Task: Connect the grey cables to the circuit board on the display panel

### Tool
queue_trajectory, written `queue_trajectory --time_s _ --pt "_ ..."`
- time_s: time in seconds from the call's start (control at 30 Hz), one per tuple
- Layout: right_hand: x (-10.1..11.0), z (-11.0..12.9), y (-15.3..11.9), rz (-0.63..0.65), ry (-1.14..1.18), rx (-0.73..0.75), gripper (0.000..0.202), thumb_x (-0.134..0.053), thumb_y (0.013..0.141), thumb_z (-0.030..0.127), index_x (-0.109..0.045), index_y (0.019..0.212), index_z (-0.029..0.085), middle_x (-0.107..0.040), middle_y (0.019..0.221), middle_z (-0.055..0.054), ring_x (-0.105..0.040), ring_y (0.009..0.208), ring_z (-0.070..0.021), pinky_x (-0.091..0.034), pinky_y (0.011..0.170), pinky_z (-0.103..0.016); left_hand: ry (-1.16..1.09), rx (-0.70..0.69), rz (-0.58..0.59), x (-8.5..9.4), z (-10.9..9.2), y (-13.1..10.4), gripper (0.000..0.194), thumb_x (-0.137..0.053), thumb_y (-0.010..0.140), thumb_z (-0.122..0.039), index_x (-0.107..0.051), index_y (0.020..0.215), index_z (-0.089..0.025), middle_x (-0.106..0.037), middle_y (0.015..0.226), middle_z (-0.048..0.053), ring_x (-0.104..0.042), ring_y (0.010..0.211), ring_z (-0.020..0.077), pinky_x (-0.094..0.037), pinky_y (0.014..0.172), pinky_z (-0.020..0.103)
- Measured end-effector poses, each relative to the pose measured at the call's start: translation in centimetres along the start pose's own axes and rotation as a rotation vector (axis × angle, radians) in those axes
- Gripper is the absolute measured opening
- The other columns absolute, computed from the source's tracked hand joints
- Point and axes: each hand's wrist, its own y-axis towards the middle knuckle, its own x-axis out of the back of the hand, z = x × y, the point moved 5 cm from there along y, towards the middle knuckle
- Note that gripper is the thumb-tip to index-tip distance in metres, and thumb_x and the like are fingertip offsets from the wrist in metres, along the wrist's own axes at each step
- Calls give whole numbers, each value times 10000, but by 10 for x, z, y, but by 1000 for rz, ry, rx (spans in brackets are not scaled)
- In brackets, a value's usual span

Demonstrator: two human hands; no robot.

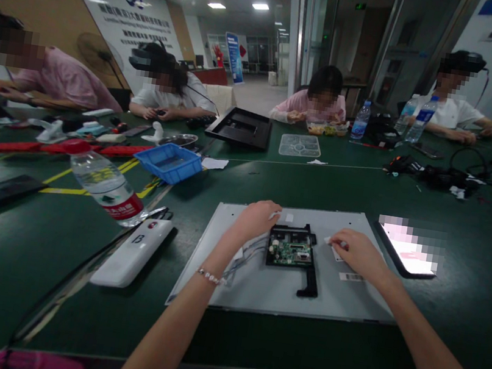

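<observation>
A flat silver-grey display panel (230,287) lies on the table in front of me. On its middle sits a black plastic bracket (310,283) with a green circuit board (286,252). Thin grey cables (248,257) run left from the board. My left hand (255,220) is at the bracket's upper left corner, its fingers curled together; what they hold, if anything, is hidden. To the right of the bracket, my right hand (358,254) pinches with thumb and forefinger just above a white label (338,255). Whatever is between those fingertips is too small to name. Another label (351,277) lies nearer me.
A lit phone (407,249) lies right of the panel. To the left are a white power bank (134,254), a tilted water bottle (109,189) and a blue bin (170,162). A black tray (240,127) stands farther back. Several people sit around the table.
</observation>
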Motion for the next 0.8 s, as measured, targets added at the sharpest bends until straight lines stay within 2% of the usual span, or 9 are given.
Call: queue_trajectory --time_s 0.13,0.2,0.27,0.37,0.5,0.8 --pt "-1 -1 -1 15 -1 -12 190 -491 817 199 -660 899 228 -649 941 -51 -595 850 -187 -456 764 -328 -47 86 37 13 43 -30 289 -456 828 -269 -576 1067 -157 -615 1040 88 -583 952 208 -436 848 307" --pt "-2 -2 -1 19 7 -19 193 -490 821 205 -662 904 233 -648 943 -51 -597 846 -187 -462 750 -327 -160 149 120 12 62 -44 341 -520 765 -278 -563 1077 -147 -616 1022 89 -586 933 210 -445 830 305" --pt "-3 -3 -1 21 15 -18 197 -488 822 206 -663 906 235 -647 947 -50 -599 837 -184 -466 734 -323 -208 163 182 9 74 -55 340 -553 713 -268 -585 1034 -160 -641 936 57 -607 853 189 -468 762 273" --pt "-5 -5 -1 18 18 -13 192 -489 818 206 -663 898 232 -646 944 -48 -599 829 -182 -468 726 -319 -256 174 237 2 80 -64 289 -540 673 -219 -624 947 -180 -659 832 17 -620 755 161 -474 673 230" --pt "-6 -7 -1 13 17 -16 192 -490 819 199 -659 905 230 -645 937 -50 -596 834 -184 -466 734 -319 -293 192 240 -4 81 -64 231 -492 680 -190 -648 849 -179 -674 778 9 -626 716 147 -470 648 218" --pt "0 -1 -1 -27 -8 1 194 -480 840 220 -658 916 228 -645 951 -48 -593 840 -186 -460 759 -336 -217 249 112 -1 85 -56 222 -467 731 -168 -651 855 -169 -676 831 50 -618 768 171 -460 707 264"
